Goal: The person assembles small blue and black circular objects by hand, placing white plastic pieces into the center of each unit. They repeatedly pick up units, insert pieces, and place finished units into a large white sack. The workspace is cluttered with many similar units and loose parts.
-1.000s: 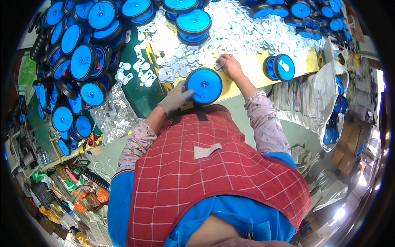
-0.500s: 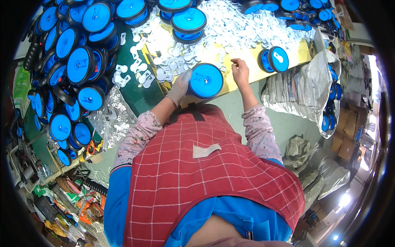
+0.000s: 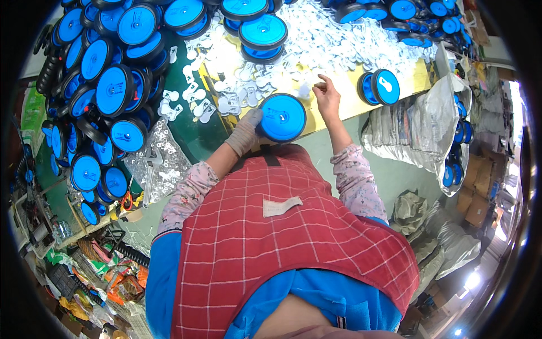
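My left hand, in a grey glove, grips the left rim of a blue wheel with a black tyre. The wheel's blue face is turned up, above the near edge of the yellow table. My bare right hand is raised just right of the wheel, its fingers apart and curved toward the white pieces. I see nothing clearly held in it. A large heap of flat white keyhole-shaped pieces lies beyond both hands. To the right stands a pair of wheels with one white piece on its blue face.
Many blue wheels are piled on the green surface at left, beside a clear bag of small parts and a metal wrench. More wheels lie far right. A whitish sack hangs by the table's right side.
My right hand has shifted slightly toward the white pieces, with its fingers reaching up and left. The left hand still holds the wheel, now a little lower. The whole view has shifted slightly.
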Motion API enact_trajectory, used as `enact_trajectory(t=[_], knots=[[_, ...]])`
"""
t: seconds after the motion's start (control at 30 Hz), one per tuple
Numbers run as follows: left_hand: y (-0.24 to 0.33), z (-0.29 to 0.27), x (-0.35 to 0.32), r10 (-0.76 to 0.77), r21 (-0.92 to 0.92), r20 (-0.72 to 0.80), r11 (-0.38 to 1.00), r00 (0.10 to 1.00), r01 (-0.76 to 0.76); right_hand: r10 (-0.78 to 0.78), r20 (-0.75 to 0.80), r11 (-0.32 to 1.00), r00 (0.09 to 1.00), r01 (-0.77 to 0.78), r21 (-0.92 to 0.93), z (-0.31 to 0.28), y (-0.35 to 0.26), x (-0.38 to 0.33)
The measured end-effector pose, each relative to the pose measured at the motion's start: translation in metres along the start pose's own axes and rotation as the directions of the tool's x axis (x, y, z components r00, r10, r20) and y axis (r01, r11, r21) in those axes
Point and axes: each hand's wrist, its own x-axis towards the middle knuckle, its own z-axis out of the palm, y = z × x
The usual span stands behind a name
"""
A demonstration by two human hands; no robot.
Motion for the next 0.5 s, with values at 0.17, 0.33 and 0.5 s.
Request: enact_trajectory(t=[0.17,0.33,0.5], knots=[[-0.006,-0.008,0.009,-0.014,0.013,0.018,1.0,1.0,0.014,-0.071,-0.048,0.976,0.996,0.06,-0.208,0.001,0.031,0.0],[-0.005,-0.011,0.002,-0.029,-0.008,0.029,1.0,0.999,0.029,0.105,0.065,0.965,0.992,-0.086,-0.247,0.032,0.01,0.001],[0.009,0.007,-0.011,-0.094,-0.018,0.012,0.995,0.995,0.095,0.09,0.071,0.798,0.993,-0.03,-0.602,0.058,0.004,0.012]])
